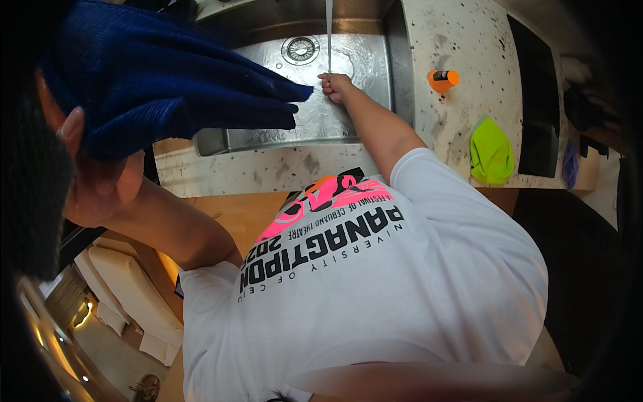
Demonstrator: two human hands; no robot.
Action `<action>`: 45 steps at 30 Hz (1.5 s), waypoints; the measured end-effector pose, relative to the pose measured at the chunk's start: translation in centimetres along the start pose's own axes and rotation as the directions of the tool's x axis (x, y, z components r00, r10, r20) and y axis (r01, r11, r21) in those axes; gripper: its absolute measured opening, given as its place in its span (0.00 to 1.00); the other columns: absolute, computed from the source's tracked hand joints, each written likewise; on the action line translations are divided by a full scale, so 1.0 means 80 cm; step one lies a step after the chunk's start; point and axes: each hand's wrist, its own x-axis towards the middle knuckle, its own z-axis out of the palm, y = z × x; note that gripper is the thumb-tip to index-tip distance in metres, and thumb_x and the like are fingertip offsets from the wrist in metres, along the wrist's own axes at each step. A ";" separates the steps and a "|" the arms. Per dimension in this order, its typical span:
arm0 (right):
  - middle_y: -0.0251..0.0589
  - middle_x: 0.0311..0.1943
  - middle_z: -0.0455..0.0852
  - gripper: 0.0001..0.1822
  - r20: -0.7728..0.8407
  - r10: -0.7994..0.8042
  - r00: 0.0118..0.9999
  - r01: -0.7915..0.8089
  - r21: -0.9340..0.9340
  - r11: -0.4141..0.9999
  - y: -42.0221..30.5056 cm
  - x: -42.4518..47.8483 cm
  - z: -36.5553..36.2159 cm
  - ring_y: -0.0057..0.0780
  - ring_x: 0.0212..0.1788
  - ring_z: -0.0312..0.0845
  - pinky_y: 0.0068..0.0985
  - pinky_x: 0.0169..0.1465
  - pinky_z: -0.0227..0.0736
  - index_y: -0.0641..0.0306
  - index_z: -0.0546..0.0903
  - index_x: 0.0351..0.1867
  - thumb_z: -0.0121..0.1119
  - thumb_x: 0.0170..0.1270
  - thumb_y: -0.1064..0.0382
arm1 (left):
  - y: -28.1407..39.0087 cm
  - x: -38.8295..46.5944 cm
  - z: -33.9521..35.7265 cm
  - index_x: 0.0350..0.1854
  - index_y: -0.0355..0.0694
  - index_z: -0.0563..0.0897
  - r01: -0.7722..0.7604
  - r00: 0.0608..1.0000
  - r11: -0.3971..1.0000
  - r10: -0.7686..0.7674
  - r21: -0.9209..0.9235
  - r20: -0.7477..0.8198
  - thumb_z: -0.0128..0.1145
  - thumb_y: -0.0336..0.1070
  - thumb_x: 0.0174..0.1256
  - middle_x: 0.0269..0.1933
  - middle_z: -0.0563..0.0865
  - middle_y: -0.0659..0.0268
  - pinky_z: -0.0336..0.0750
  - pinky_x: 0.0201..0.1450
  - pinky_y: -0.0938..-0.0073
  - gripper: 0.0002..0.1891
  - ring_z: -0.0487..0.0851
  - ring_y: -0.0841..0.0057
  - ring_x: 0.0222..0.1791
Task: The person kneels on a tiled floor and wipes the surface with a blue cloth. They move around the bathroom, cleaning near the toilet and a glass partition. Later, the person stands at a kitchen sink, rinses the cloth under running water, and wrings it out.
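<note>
My left hand (103, 183) is raised close to the camera at the left, gripping a dark blue cloth (135, 75). The cloth hangs in folds to the right, over part of the sink, and hides some of my fingers. My right hand (335, 86) reaches into the stainless steel sink (301, 138), its fingers curled and no object visible in it. A thin stream of water (329, 37) falls right at that hand. Water spreads over the sink floor around the round drain strainer (300, 49). The tap itself is out of view.
On the speckled pale countertop (452, 30), right of the sink, stand an orange bottle (443, 80) and a crumpled lime-green cloth (491, 153). A black cooktop panel (535, 95) lies farther right, then a purple cloth (570, 163). A dark fuzzy object (35, 191) blocks the left edge.
</note>
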 end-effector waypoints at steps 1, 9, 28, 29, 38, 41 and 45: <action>0.29 0.20 0.67 0.10 0.031 -0.011 0.999 0.010 0.024 1.000 -0.003 0.001 0.001 0.15 0.17 0.53 0.14 0.17 0.50 0.71 0.75 0.46 0.41 0.72 0.71 | -0.002 0.006 0.006 0.59 0.29 0.71 -0.085 0.996 0.996 0.084 0.027 0.027 0.59 0.26 0.62 0.67 0.60 0.26 0.78 0.58 0.54 0.23 0.74 0.48 0.63; 0.36 0.25 0.77 0.08 0.052 -0.139 0.989 0.136 0.066 0.989 -0.053 0.007 0.020 0.20 0.22 0.71 0.15 0.26 0.72 0.70 0.78 0.43 0.47 0.69 0.73 | -0.045 0.017 0.106 0.70 0.38 0.64 0.407 0.830 0.131 -0.467 -0.904 0.306 0.51 0.21 0.61 0.64 0.72 0.43 0.81 0.49 0.67 0.31 0.79 0.63 0.57; 0.39 0.44 0.87 0.20 0.164 -0.277 0.947 0.272 0.055 0.961 -0.123 -0.081 -0.002 0.32 0.42 0.85 0.35 0.48 0.81 0.60 0.80 0.52 0.54 0.70 0.48 | -0.286 -0.111 0.428 0.61 0.56 0.71 0.802 0.108 -0.137 -0.924 -0.582 0.366 0.50 0.35 0.58 0.50 0.79 0.69 0.72 0.47 0.57 0.25 0.75 0.75 0.49; 0.39 0.43 0.87 0.19 0.131 -0.342 0.930 0.345 0.000 0.938 -0.125 -0.089 -0.010 0.32 0.40 0.85 0.33 0.46 0.81 0.60 0.81 0.50 0.56 0.68 0.49 | -0.287 -0.126 0.452 0.61 0.57 0.71 0.793 0.098 -0.160 -0.919 -0.587 0.382 0.50 0.37 0.60 0.51 0.79 0.68 0.74 0.47 0.55 0.24 0.77 0.72 0.50; 0.51 0.25 0.86 0.31 -0.062 -0.820 0.568 0.295 -0.916 0.273 -0.087 -0.157 0.060 0.46 0.30 0.83 0.38 0.37 0.77 0.65 0.85 0.24 0.67 0.48 0.33 | -0.278 -0.178 0.541 0.48 0.41 0.79 0.420 -0.045 -0.541 -0.814 -0.728 0.579 0.46 0.57 0.72 0.41 0.85 0.60 0.80 0.39 0.59 0.22 0.84 0.66 0.36; 0.55 0.29 0.87 0.28 -0.176 -0.828 0.532 0.154 -0.942 0.300 -0.095 -0.134 0.038 0.52 0.36 0.85 0.43 0.41 0.78 0.64 0.86 0.27 0.61 0.56 0.36 | -0.257 -0.169 0.550 0.47 0.39 0.79 0.490 -0.141 -0.511 -0.846 -0.706 0.515 0.46 0.55 0.73 0.38 0.85 0.60 0.80 0.35 0.62 0.22 0.84 0.68 0.32; 0.53 0.33 0.88 0.25 -0.298 -0.761 0.576 0.008 -0.929 0.369 -0.116 -0.107 0.005 0.51 0.38 0.86 0.43 0.42 0.79 0.62 0.88 0.31 0.55 0.63 0.40 | -0.251 -0.165 0.551 0.43 0.43 0.80 0.847 -0.162 -0.319 -0.917 -0.426 0.365 0.37 0.45 0.77 0.32 0.84 0.65 0.78 0.29 0.64 0.17 0.83 0.73 0.27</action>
